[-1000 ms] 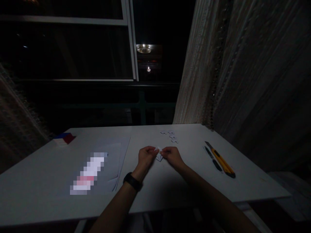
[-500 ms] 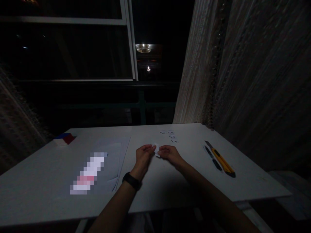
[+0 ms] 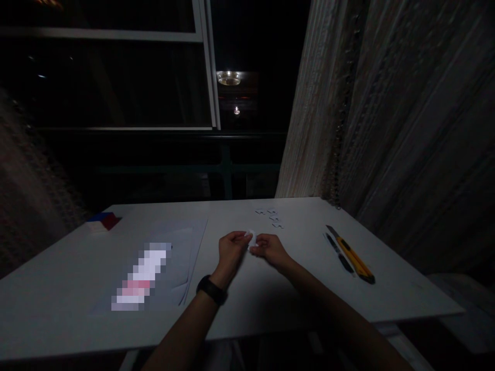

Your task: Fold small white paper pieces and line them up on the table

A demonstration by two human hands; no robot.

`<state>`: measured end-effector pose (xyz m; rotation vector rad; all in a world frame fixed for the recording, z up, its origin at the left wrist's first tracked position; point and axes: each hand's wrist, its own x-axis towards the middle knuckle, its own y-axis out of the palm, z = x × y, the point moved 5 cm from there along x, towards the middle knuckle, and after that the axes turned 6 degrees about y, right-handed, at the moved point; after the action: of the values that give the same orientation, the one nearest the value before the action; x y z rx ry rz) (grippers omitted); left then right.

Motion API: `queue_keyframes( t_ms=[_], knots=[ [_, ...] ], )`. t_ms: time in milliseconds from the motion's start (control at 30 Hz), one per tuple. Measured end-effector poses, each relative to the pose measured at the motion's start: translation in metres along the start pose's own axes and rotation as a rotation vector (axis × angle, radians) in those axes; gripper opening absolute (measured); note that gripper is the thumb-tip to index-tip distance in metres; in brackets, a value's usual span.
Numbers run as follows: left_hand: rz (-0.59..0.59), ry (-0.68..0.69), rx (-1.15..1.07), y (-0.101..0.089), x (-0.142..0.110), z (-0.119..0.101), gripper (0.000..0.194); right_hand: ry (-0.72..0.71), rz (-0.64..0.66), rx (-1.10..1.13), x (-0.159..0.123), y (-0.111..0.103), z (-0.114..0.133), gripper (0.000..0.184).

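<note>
A small white piece of paper [image 3: 252, 238], bent or folded, is pinched between both my hands above the middle of the table. My left hand [image 3: 232, 250], with a black band on its wrist, grips its left side between thumb and fingers. On its right side, the fingers of my right hand [image 3: 273, 249] are closed on it. Just beyond my hands lie several small folded paper pieces [image 3: 274, 218] on the tabletop. How the held paper is folded cannot be made out in the dim light.
On the white table [image 3: 309, 304], a yellow utility knife [image 3: 353, 257] with its blade out lies at the right beside a dark pen [image 3: 340, 252]. White paper sheets [image 3: 180, 257] and a pixelated bright patch are at the left. A coloured cube [image 3: 103, 221] sits far left.
The paper has turned and curved between my fingers. Both hands have come slightly closer together; the things on the table stay where they were.
</note>
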<state>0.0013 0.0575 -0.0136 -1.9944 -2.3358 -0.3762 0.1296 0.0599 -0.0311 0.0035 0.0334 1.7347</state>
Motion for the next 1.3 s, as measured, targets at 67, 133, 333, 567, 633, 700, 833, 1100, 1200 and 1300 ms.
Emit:
queue_keyframes(
  t_ms=[67, 133, 333, 567, 633, 700, 833, 1100, 1200, 1300],
  knots=[
    [-0.007, 0.009, 0.028, 0.0000, 0.0001, -0.0008, 0.031, -0.011, -0.027, -0.014, 0.0001, 0.0001, 0.0000, 0.026],
    [-0.002, 0.007, 0.041, 0.0005, 0.0000, -0.0008, 0.031, -0.019, -0.045, -0.030, -0.0003, 0.0003, 0.0003, 0.023],
    [-0.005, 0.006, -0.006, 0.0000, 0.0005, 0.0007, 0.034, -0.028, -0.061, -0.032, -0.0032, 0.0021, 0.0038, 0.020],
    [-0.036, 0.019, 0.023, -0.0011, -0.0004, -0.0021, 0.033, -0.020, -0.040, -0.001, -0.0048, 0.0050, 0.0069, 0.026],
    [-0.009, 0.021, 0.022, 0.0009, -0.0008, -0.0017, 0.033, 0.019, -0.062, 0.011, -0.0040, 0.0039, 0.0046, 0.026],
    [0.018, 0.018, 0.010, 0.0027, -0.0009, -0.0004, 0.033, 0.059, -0.084, 0.034, -0.0030, 0.0029, 0.0017, 0.026],
    [0.068, -0.020, -0.039, 0.0048, -0.0007, 0.0035, 0.036, 0.085, -0.113, 0.059, -0.0024, 0.0015, -0.0004, 0.028],
    [0.117, -0.023, -0.097, 0.0028, -0.0010, 0.0021, 0.032, 0.046, 0.019, 0.066, -0.0050, 0.0022, 0.0057, 0.030],
    [0.122, 0.000, -0.062, 0.0028, -0.0013, 0.0017, 0.029, 0.063, -0.027, 0.041, -0.0032, -0.0003, 0.0036, 0.034],
    [0.119, 0.006, -0.042, 0.0027, -0.0014, 0.0025, 0.028, 0.079, -0.059, 0.019, -0.0022, -0.0010, 0.0027, 0.036]
  ],
)
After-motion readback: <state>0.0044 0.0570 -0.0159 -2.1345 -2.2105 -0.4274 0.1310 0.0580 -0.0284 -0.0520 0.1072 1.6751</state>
